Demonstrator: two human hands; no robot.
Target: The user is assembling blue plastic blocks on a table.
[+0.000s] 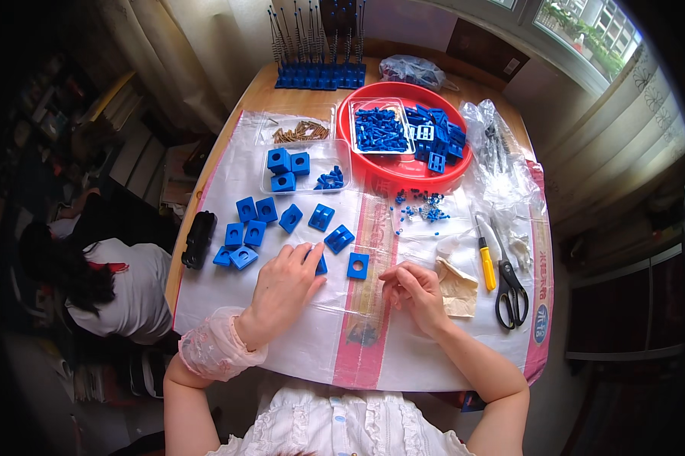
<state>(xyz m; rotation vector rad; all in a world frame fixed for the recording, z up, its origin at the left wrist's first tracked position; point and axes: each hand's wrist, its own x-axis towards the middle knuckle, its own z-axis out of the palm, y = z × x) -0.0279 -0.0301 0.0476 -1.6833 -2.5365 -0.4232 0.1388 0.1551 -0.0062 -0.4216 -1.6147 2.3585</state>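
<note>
Blue blocks (266, 209) lie on the tabletop (262, 95) before the red basin (433, 181), apparently for easy reach. The left hand (285, 285) curves over a half-hidden block (322, 265), grip unclear; the right hand (412, 295) is loosely curled, contents hidden. Tiny fittings (431, 207) sit apart, presumably sorted.

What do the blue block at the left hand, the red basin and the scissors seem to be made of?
Blue block at the left hand: probably moulded plastic, satin finish, judging by its even colour and crisp edges.
Red basin: likely glossy plastic; its one-colour wall shows soft highlights.
Scissors: handles look like smooth black plastic; the greyish blades are probably metal, though too small to confirm.
</note>
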